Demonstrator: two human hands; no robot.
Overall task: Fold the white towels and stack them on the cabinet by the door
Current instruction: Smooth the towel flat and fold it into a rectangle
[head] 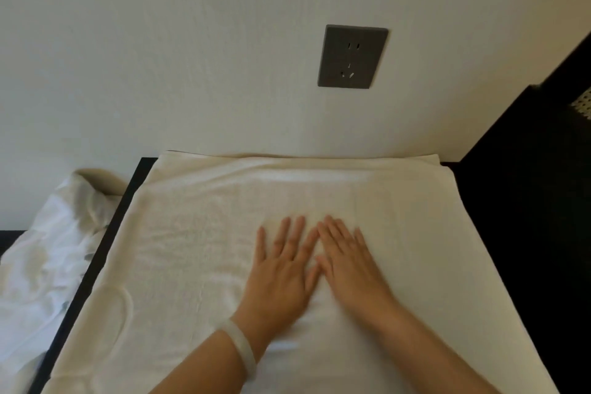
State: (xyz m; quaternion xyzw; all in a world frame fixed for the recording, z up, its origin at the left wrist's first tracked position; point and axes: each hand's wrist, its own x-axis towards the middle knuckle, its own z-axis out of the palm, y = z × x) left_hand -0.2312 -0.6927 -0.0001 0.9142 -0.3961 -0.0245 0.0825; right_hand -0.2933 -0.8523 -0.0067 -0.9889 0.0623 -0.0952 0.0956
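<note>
White towel (192,233) lies spread flat on the dark surface (96,259), far edge against the wall, near edge out of frame at the bottom. Left hand (281,269) and right hand (348,262) sit side by side on its middle, palms down, fingers straight. No grip on anything, just pressing. Reads like smoothing before a fold. Risks: hands look blurred, so probably moving fast, and a hard sweep could drag the cloth and bunch it or skew it off square. Creases near the left side would get folded in. Loose white heap (41,265) sits just left of the surface, looks unfolded. Pale wall (160,57) with grey socket (351,56), black furniture (527,201) at right. No door in view, so can't tell if this is the target cabinet.
</note>
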